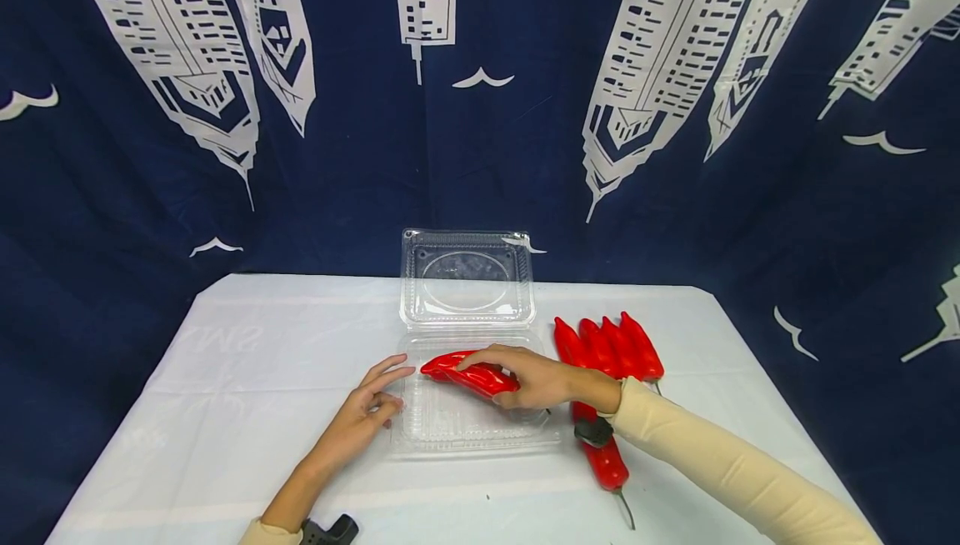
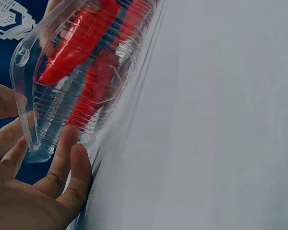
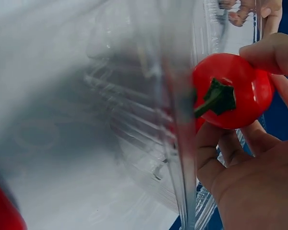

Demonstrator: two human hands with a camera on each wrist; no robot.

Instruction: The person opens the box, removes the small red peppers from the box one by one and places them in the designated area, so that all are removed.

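Observation:
A clear plastic clamshell container [image 1: 450, 437] lies open on the table. My right hand [image 1: 525, 374] grips a long red pepper [image 1: 450, 366] low over its base, thumb on one side and fingers on the other. The right wrist view shows this pepper [image 3: 235, 91] stem end first, with a green cap. My left hand [image 1: 363, 416] is at the container's left edge, its fingers extended and loosely bent. In the left wrist view, left fingertips [image 2: 69, 136] rest against the ribbed outer wall, and red shows through the plastic.
Several more red peppers [image 1: 633, 341] lie side by side right of the container, partly behind my right forearm. Another pepper [image 1: 606, 466] points toward the front with its stem. The raised clear lid [image 1: 468, 278] stands behind the base on the white tablecloth [image 1: 247, 395].

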